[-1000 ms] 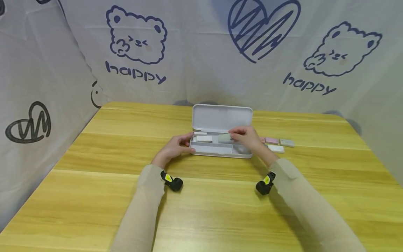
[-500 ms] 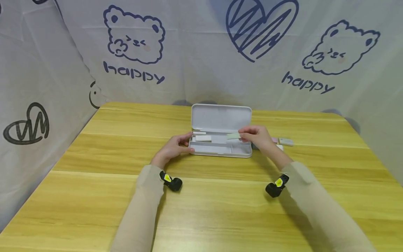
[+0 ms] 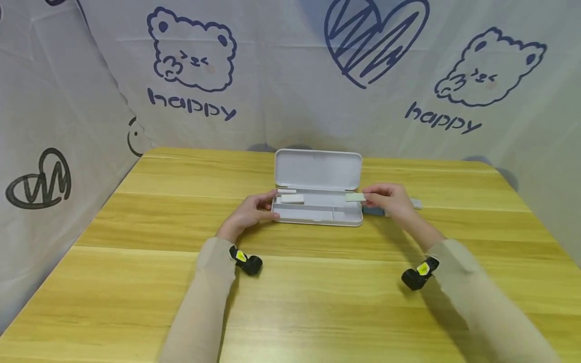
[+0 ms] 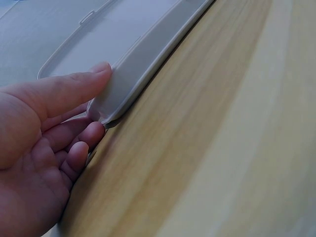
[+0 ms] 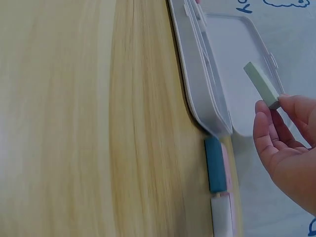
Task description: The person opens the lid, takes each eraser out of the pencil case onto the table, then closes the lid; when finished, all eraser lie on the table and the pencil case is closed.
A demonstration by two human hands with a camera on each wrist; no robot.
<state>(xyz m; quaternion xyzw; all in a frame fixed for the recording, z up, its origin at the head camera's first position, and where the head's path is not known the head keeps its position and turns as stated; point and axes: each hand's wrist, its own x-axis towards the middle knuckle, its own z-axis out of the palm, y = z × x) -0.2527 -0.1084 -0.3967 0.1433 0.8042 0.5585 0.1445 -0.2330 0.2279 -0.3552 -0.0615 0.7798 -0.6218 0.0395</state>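
Pinching one green block point(image 5: 261, 85) between thumb and fingers, the right hand point(image 3: 390, 201) holds it up at the right end of one open case point(image 3: 301, 215), near the table point(image 3: 290, 292)'s far edge. The left hand point(image 3: 247, 210) grips the case's left end. Inside that end lie at least two white pieces point(image 3: 292, 199); past its right end, one blue block point(image 5: 215, 165), one pale block point(image 5: 222, 215), two pink blocks point(image 5: 226, 163).
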